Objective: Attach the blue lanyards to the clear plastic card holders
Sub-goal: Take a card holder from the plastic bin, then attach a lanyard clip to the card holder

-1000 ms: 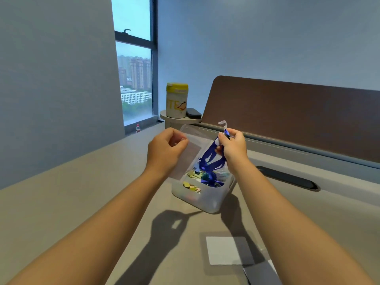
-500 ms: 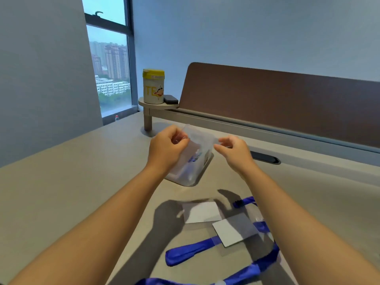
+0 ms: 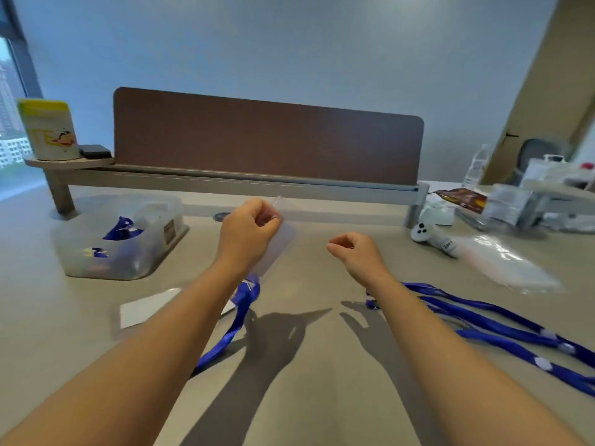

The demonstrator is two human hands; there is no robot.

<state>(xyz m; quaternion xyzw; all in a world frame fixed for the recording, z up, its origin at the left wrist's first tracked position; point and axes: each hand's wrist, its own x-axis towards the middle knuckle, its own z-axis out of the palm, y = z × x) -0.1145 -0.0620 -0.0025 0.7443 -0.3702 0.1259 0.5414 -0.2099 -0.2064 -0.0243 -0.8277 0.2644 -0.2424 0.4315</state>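
My left hand (image 3: pixel 246 235) pinches the top of a clear plastic card holder (image 3: pixel 279 244), which hangs above the table. My right hand (image 3: pixel 355 252) hovers to its right with fingers curled, apart from the holder; whether it holds anything I cannot tell. One blue lanyard (image 3: pixel 236 320) lies on the table under my left forearm. More blue lanyards (image 3: pixel 502 326) stretch across the table to the right of my right forearm. A white card (image 3: pixel 146 305) lies flat at the left.
A translucent plastic bin (image 3: pixel 74 249) with blue lanyards stands at the left. A brown divider panel (image 3: pixel 267 136) runs along the back. A yellow canister (image 3: pixel 48 130) sits on a small shelf. A plastic bag (image 3: pixel 505 265), a white controller (image 3: pixel 433 236) and clutter lie at the right.
The view has swung to the right and down. My right hand has let go of the holder and drawn away to the right; my left hand keeps the holder.
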